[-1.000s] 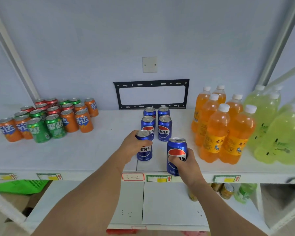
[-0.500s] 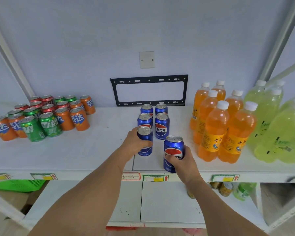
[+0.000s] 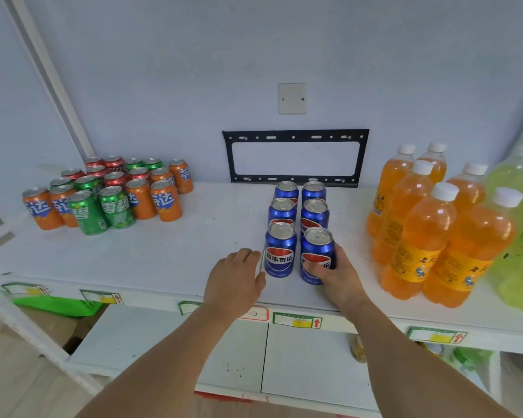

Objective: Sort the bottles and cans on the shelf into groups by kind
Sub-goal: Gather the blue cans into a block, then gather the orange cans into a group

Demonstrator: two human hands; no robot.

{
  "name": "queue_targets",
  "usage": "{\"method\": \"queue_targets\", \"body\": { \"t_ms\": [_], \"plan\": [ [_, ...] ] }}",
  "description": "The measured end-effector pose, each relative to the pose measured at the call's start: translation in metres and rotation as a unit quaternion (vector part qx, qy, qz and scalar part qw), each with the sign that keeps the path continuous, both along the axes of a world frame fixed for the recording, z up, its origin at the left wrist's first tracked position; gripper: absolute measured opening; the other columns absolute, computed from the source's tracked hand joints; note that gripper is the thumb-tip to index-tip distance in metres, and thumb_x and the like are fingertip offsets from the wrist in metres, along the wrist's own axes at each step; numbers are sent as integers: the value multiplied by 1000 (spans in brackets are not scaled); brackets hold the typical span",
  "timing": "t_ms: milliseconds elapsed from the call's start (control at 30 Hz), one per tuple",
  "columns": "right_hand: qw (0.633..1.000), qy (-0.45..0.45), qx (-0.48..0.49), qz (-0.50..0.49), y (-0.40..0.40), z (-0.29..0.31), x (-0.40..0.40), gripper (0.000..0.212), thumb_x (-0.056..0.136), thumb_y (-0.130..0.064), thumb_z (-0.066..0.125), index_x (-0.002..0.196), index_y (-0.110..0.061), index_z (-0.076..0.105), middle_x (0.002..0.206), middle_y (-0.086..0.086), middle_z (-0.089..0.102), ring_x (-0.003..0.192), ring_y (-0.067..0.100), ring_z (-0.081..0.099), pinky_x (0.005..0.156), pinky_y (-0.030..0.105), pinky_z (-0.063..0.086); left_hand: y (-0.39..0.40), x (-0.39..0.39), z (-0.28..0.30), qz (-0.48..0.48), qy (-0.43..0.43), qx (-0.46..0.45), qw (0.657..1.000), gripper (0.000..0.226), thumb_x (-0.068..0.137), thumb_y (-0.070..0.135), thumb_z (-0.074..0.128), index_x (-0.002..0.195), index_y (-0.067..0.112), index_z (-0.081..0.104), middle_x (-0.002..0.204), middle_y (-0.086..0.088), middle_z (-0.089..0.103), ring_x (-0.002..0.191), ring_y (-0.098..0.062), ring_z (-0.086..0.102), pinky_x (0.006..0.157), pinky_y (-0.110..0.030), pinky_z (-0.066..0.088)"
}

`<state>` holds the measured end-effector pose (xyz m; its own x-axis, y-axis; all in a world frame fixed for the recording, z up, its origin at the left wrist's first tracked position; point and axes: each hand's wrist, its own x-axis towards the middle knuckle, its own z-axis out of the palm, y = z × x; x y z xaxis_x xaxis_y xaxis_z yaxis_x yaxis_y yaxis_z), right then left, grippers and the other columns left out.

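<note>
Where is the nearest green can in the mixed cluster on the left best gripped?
Wrap the upright green can round its mid body from the front. Orange cans and another green one crowd its sides and back, and only the front faces open shelf.

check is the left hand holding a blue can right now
No, the left hand lies open beside the front left blue can, while the right hand grips the other front can.
</note>
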<state>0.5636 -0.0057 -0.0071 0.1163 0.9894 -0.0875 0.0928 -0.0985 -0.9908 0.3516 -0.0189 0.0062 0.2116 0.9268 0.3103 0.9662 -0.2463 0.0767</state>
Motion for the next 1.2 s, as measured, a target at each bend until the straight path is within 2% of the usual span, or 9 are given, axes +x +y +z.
{"method": "queue_targets", "body": {
  "t_ms": [100,200,333,400,533,633,800,1000,1200],
  "plan": [
    [1000,7,2,22,6,1,4,64,82,-17,77,135,-29,44,109,-14,60,92,-2,58,66,11,46,1,-3,1,-1,-1,12,1000,47,100,43,42,143,22,43,143,4,49,122,-14,53,98,-27,44],
    [999,-4,-4,40,11,0,7,64,82,-18,76,136,-30,43,109,-15,59,91,-3,57,60,9,47,-3,-7,0,3,11,8,1000,46,100,42,41,142,23,43,143,5,49,121,-14,53,97,-27,44],
    [997,-63,-25,28,2,-2,4,76,77,-29,82,140,-29,41,127,-11,58,107,12,58,94,28,46,-16,-18,-4,-4,52,5,999,41,100,41,40,135,22,51,134,4,55,114,-16,56,92,-29,46],
    [991,-121,-49,-16,-10,-3,-2,79,78,-35,80,144,-23,38,131,-8,53,116,18,54,99,34,43,-24,-28,-4,-18,86,10,996,37,99,38,40,126,20,57,124,1,59,108,-20,57,88,-32,45],
    [951,-282,-74,-99,-43,-8,-25,73,86,-42,68,146,-14,36,147,6,43,130,28,46,106,43,42,-35,-55,7,-34,153,24,987,31,98,33,39,109,16,62,106,-3,62,97,-24,58,81,-35,42],
    [901,-430,-42,-31,-65,-7,-57,57,93,-46,56,140,-16,43,138,5,49,122,25,49,102,41,45,-41,-84,15,-43,176,31,983,25,95,30,46,100,15,65,96,-4,63,88,-26,60,74,-36,42],
    [831,-543,71,93,-75,19,-133,48,98,-44,48,138,-19,45,137,1,52,120,22,52,99,36,46,-53,-148,27,-57,220,67,971,11,70,22,76,73,15,68,70,-3,60,62,-24,59,57,-33,43],
    [792,-583,132,129,-63,45,-221,47,100,-42,43,141,-20,43,141,2,48,125,23,47,101,34,40,-61,-224,42,-46,215,71,973,25,97,22,43,108,13,63,104,-7,61,95,-28,58,81,-38,41],
    [793,-577,143,132,-33,56,-273,51,99,-43,45,143,-19,40,143,3,45,127,24,44,103,36,38,-36,-269,45,-12,191,75,979,27,97,24,43,107,12,65,103,-6,62,96,-27,58,81,-37,41]
  ]
}}
